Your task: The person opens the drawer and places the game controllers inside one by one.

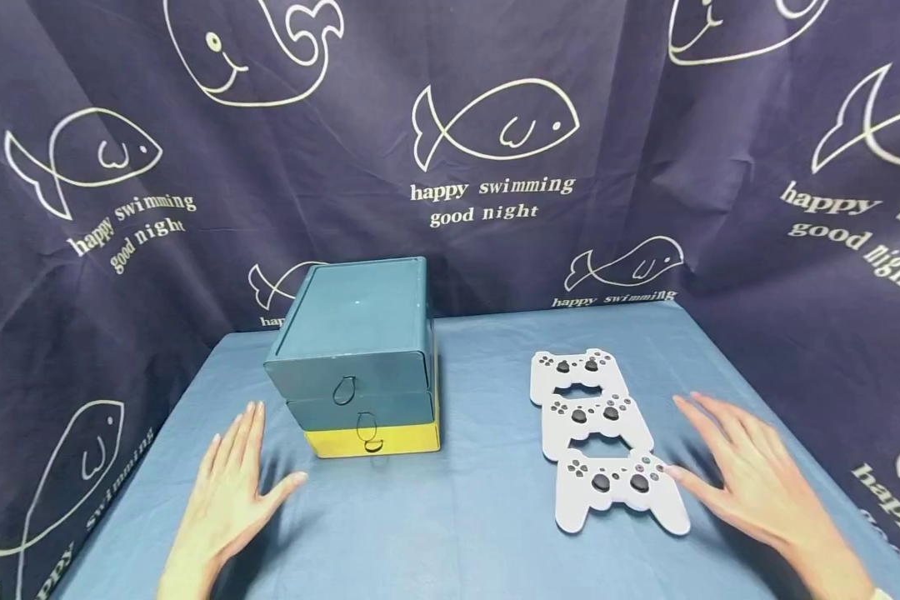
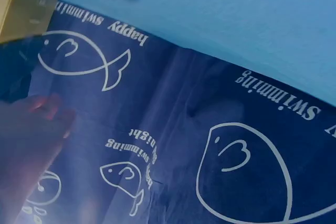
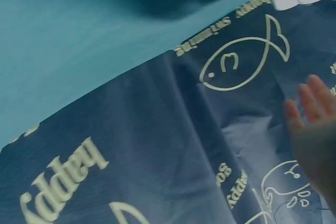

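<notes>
Behind the drawer stack and along both its sides, we saw dark blue fabric [image 1: 487, 250] printed with fish and whales. Under the stack spread the blue-covered tabletop [image 1: 480, 517]. The drawer stack [image 1: 352, 308] itself had two blue units above a yellow one, their fronts toward us.

Our left hand [image 1: 228, 487] was at the front left of the stack, just beside it, fingers straight and thumb spread, holding nothing. Our right hand [image 1: 757, 479] was well to the stack's right — likewise flat, fingers extended, gripping nothing. Its thumb tip met the nearest controller's edge in the head view; we could not tell whether they touched.

Between the stack and that hand, three white controllers [image 1: 594, 419] lay in a line running away from us, touching or overlapping. Smallest were the ring pulls [image 1: 344, 377] on the stack's front — one per unit.
</notes>
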Demonstrator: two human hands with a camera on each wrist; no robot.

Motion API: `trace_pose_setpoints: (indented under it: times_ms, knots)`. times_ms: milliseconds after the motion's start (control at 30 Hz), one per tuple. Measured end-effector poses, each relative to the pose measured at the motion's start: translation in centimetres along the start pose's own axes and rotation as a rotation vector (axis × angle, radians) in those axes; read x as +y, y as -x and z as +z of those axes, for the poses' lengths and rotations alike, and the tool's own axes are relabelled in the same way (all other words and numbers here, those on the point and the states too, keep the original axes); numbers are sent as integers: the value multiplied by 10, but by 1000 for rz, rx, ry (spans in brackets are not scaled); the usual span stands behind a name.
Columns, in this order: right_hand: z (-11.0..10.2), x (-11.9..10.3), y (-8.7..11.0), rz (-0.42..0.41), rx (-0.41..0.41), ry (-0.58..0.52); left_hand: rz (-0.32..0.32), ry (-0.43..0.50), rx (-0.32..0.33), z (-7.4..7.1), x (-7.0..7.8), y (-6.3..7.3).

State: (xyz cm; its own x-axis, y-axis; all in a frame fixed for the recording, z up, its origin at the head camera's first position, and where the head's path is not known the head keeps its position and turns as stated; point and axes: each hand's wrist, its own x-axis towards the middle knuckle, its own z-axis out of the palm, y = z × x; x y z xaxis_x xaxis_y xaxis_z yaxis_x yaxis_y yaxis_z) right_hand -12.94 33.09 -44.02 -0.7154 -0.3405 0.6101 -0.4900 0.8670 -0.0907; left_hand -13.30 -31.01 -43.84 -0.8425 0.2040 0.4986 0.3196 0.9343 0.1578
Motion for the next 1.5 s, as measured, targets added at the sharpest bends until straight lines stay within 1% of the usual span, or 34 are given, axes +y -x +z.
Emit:
trace_pose_setpoints:
  times_ms: [100,233,333,400,467,567,667,767,867,967,1133,1267,1400,1500]
  knots:
    - [2,-14,-14,-63,155,-25,-10,112,48,-9,1,-10]
    - [7,-32,-36,-183,404,-70,-79,247,127,-16,4,-27]
    - [10,-45,-50,-250,502,-123,-99,354,201,-17,3,-41]
    - [11,-54,-57,-279,531,-159,-75,428,256,-16,2,-50]
    - [13,-61,-61,-306,548,-188,-35,502,307,-16,1,-59]
    - [17,-71,-67,-337,547,-214,15,611,363,-17,2,-70]
    - [24,-80,-72,-363,498,-232,27,690,382,-19,5,-78]
    - [33,-92,-77,-392,452,-255,4,734,371,-21,9,-84]
    - [41,-106,-82,-422,429,-295,-45,766,360,-21,12,-89]
    - [49,-122,-86,-445,406,-334,-84,811,371,-22,14,-91]
    - [59,-146,-91,-456,354,-388,-101,831,382,-25,15,-92]
    - [64,-161,-97,-441,284,-452,-102,833,384,-26,15,-92]
    - [67,-176,-104,-377,186,-564,-97,845,395,-27,15,-93]
    - [73,-186,-112,-331,151,-657,-96,851,400,-27,15,-94]
